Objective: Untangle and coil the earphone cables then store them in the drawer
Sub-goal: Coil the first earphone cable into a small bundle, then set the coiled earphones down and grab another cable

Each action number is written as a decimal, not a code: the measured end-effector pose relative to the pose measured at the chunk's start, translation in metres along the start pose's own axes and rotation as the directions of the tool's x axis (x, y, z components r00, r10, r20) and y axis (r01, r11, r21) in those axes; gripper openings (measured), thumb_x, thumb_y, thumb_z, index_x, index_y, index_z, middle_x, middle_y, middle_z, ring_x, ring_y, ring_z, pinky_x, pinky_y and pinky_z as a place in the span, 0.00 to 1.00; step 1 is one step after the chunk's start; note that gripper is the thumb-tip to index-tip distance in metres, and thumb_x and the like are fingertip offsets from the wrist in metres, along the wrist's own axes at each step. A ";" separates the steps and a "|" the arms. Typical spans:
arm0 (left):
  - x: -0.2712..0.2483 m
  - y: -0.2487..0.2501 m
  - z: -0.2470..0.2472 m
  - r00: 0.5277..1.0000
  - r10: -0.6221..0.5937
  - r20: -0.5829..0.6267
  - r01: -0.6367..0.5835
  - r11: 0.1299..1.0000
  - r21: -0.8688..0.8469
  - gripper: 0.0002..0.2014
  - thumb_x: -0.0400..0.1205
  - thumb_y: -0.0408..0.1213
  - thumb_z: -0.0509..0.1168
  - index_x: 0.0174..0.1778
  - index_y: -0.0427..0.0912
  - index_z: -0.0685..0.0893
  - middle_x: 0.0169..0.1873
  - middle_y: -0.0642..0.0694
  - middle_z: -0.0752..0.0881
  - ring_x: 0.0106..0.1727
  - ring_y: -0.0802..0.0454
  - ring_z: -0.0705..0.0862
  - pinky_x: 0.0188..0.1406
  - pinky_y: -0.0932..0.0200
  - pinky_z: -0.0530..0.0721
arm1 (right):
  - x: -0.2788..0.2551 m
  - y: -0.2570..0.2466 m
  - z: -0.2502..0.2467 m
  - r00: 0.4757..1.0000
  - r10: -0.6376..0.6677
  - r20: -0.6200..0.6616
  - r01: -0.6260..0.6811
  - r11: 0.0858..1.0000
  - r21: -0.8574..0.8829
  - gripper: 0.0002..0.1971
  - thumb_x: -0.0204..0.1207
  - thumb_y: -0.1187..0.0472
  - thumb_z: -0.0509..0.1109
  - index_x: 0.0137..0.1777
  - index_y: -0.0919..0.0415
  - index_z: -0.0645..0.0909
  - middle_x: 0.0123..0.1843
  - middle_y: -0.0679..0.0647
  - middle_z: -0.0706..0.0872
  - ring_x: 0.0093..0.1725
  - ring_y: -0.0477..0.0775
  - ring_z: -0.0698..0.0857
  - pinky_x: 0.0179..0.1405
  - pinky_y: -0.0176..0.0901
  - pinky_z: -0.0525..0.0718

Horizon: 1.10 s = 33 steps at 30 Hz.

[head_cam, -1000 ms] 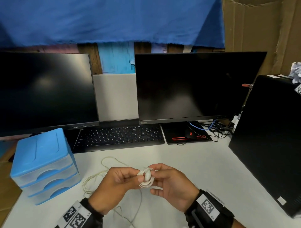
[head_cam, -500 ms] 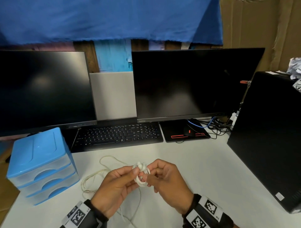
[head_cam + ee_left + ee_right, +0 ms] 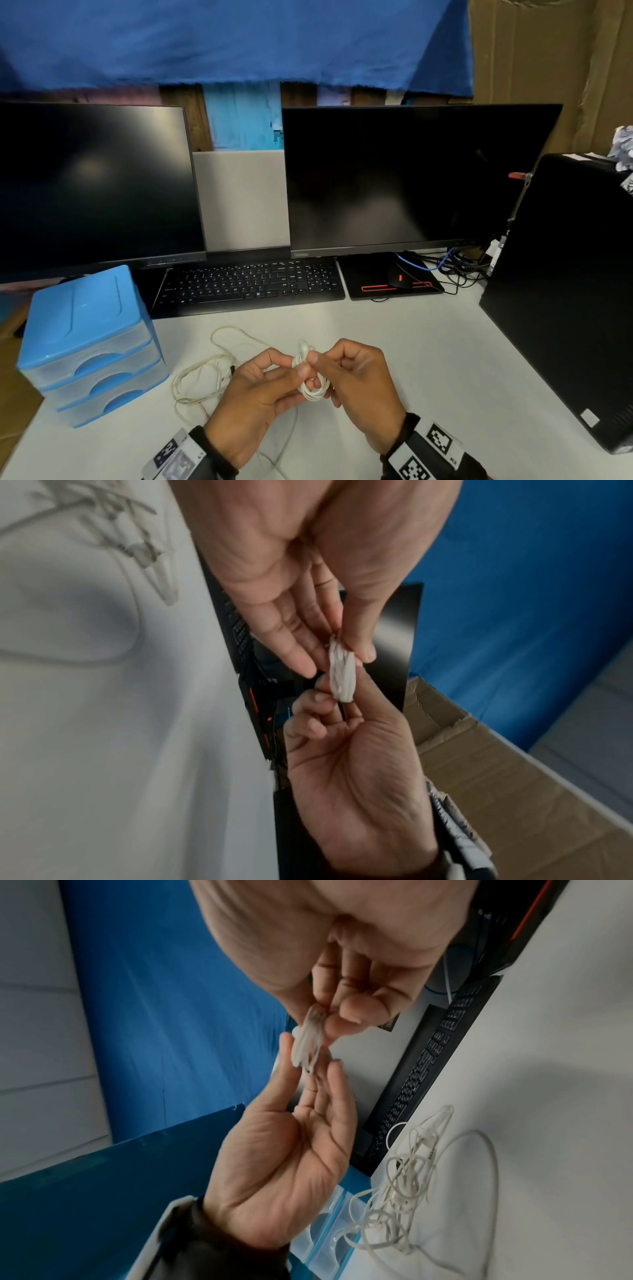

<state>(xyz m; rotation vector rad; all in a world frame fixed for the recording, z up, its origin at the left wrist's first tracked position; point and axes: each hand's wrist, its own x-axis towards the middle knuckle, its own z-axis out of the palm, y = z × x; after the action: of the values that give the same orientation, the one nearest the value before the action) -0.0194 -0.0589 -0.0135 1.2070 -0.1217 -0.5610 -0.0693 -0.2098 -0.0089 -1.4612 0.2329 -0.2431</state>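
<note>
A small white earphone coil (image 3: 312, 383) is held above the table between both hands. My left hand (image 3: 295, 374) pinches it with thumb and fingers from the left. My right hand (image 3: 319, 362) pinches it from the right, fingers curled. An earbud sticks up at the coil's top. In the left wrist view the coil (image 3: 342, 672) sits between the left hand (image 3: 337, 658) and the right hand (image 3: 329, 689). The right wrist view shows the coil (image 3: 308, 1042) too. A second, tangled earphone cable (image 3: 205, 375) (image 3: 407, 1180) lies loose on the table. The blue drawer unit (image 3: 85, 342) stands left, drawers closed.
A black keyboard (image 3: 246, 284) and two dark monitors (image 3: 411, 178) stand behind the hands. A mouse on its pad (image 3: 394, 279) lies at the back right. A black computer tower (image 3: 565, 291) stands along the right side. The white table (image 3: 428, 359) shows bare between hands and tower.
Both hands have kept the coil and turned it between their fingertips; its loop now hangs a little lower under the thumbs. The loose cable and drawers have not moved.
</note>
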 end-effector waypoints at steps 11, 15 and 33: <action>0.044 -0.006 0.000 0.957 0.253 -0.140 -0.127 0.803 0.583 0.10 0.74 0.40 0.77 0.40 0.43 0.81 0.28 0.41 0.91 0.27 0.47 0.88 0.36 0.49 0.85 | 0.025 0.013 -0.006 1.000 0.001 -0.011 -0.004 0.958 -0.288 0.09 0.71 0.69 0.78 0.38 0.57 0.82 0.33 0.56 0.88 0.30 0.48 0.84 0.29 0.35 0.79; 0.089 -0.013 0.016 0.962 0.251 -0.110 -0.056 0.571 0.819 0.10 0.74 0.44 0.74 0.35 0.49 0.80 0.29 0.49 0.90 0.31 0.51 0.87 0.32 0.61 0.82 | 0.060 0.028 -0.022 0.989 0.126 -0.080 -0.148 0.895 -0.421 0.11 0.68 0.70 0.77 0.34 0.55 0.79 0.31 0.60 0.89 0.28 0.51 0.83 0.31 0.44 0.82; 0.150 -0.004 0.021 0.975 0.094 -0.201 0.123 0.528 0.841 0.07 0.78 0.47 0.72 0.43 0.48 0.91 0.52 0.47 0.90 0.54 0.45 0.87 0.49 0.58 0.84 | 0.086 0.034 -0.045 0.904 0.354 -0.240 -0.415 0.861 -0.293 0.10 0.77 0.75 0.62 0.38 0.63 0.80 0.33 0.61 0.83 0.26 0.56 0.84 0.25 0.42 0.84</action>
<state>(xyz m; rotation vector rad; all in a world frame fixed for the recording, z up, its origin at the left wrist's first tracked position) 0.0998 -0.1480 -0.0394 2.2531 -0.2093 -0.3581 -0.0006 -0.2751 -0.0478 -1.6960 0.7385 -0.0012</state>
